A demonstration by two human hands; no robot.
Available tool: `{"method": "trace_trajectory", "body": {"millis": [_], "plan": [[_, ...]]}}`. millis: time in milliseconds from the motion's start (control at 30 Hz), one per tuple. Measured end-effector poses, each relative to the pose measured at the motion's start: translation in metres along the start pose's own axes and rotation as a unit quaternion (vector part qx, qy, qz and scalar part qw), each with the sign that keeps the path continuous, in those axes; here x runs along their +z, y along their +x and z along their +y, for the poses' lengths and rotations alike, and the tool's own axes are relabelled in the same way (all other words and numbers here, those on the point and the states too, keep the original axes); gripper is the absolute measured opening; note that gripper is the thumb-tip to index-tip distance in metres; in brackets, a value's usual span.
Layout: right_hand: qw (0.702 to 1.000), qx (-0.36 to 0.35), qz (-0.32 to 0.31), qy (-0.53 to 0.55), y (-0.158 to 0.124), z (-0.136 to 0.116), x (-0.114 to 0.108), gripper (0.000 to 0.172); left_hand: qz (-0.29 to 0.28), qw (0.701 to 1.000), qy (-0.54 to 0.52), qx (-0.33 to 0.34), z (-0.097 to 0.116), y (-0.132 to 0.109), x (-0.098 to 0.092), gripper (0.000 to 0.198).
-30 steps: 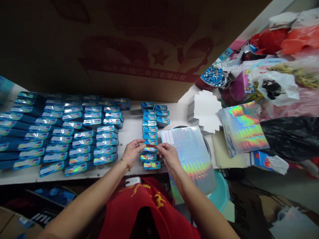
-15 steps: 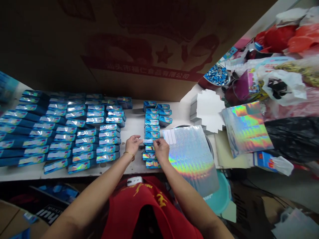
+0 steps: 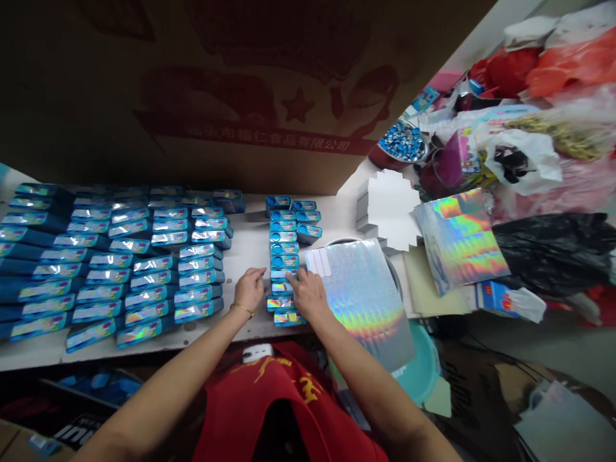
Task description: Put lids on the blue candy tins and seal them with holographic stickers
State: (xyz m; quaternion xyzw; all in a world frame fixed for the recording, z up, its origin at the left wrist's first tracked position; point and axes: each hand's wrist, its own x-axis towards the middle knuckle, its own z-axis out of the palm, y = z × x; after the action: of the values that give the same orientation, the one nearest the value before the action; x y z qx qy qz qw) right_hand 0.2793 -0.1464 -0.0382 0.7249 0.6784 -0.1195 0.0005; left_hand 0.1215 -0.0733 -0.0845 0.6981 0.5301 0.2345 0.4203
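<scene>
My right hand (image 3: 308,293) rests at the right side of a column of blue boxes (image 3: 284,261), its index finger touching the top of one with a pale strip (image 3: 283,274). Just left of that column is my left hand (image 3: 250,289), its fingers drawn together near the box edge; whether something small is between them is hidden. Silver holographic sheets (image 3: 368,308) with a few white strips at their upper left corner lie right of my right hand. Rows of similar blue boxes (image 3: 154,279) stand on the white table (image 3: 245,247) to the left.
A large cardboard carton (image 3: 216,154) stands along the back. To the right are stacked white cut card (image 3: 392,208), another holographic sheet (image 3: 462,240), a bowl of blue pieces (image 3: 403,141), a tissue box (image 3: 498,298) and plastic bags. A turquoise basin (image 3: 423,366) sits below the sheets.
My right index finger has moved onto the top of the strip-bearing box. My left hand has drawn slightly back from the column. The whole view has shifted somewhat.
</scene>
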Motion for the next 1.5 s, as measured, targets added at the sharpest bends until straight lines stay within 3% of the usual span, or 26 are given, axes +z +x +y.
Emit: {"method": "trace_trajectory", "body": {"millis": [100, 200, 367, 467, 567, 733, 900, 1067, 1333, 1500], "plan": [[0.991, 0.058, 0.101, 0.064, 0.003, 0.036, -0.009, 0.032, 0.004, 0.991, 0.081, 0.107, 0.028, 0.012, -0.002, 0.032], [0.971, 0.1, 0.2, 0.089, 0.012, 0.081, -0.02, 0.029, -0.041, 0.972, 0.143, 0.184, 0.061, 0.031, 0.017, 0.035], [0.98, 0.053, 0.18, 0.059, 0.034, 0.121, -0.021, 0.026, -0.102, 0.947, 0.238, 0.188, 0.094, 0.061, 0.069, 0.043], [0.985, 0.043, 0.164, 0.034, 0.041, 0.124, -0.013, 0.024, -0.117, 0.948, 0.252, 0.155, 0.097, 0.07, 0.088, 0.027], [0.988, 0.007, 0.152, 0.013, 0.041, 0.125, -0.008, 0.022, -0.104, 0.961, 0.225, 0.125, 0.096, 0.072, 0.093, 0.017], [0.985, -0.079, 0.153, -0.029, 0.034, 0.131, -0.011, 0.025, -0.077, 0.978, 0.171, 0.094, 0.092, 0.069, 0.091, 0.017], [0.98, -0.084, 0.177, -0.036, 0.024, 0.128, -0.017, 0.021, -0.076, 0.985, 0.14, 0.067, 0.095, 0.069, 0.088, 0.017], [0.981, -0.058, 0.185, -0.029, 0.03, 0.127, -0.023, 0.034, -0.084, 0.99, 0.09, 0.073, 0.102, 0.068, 0.083, 0.016], [0.972, -0.145, 0.186, -0.012, 0.028, 0.134, -0.013, 0.038, -0.1, 0.994, -0.036, 0.04, 0.099, 0.064, 0.082, 0.017], [0.967, -0.145, 0.208, 0.021, 0.017, 0.13, -0.009, 0.04, -0.136, 0.983, -0.119, 0.031, 0.099, 0.061, 0.083, 0.018]]}}
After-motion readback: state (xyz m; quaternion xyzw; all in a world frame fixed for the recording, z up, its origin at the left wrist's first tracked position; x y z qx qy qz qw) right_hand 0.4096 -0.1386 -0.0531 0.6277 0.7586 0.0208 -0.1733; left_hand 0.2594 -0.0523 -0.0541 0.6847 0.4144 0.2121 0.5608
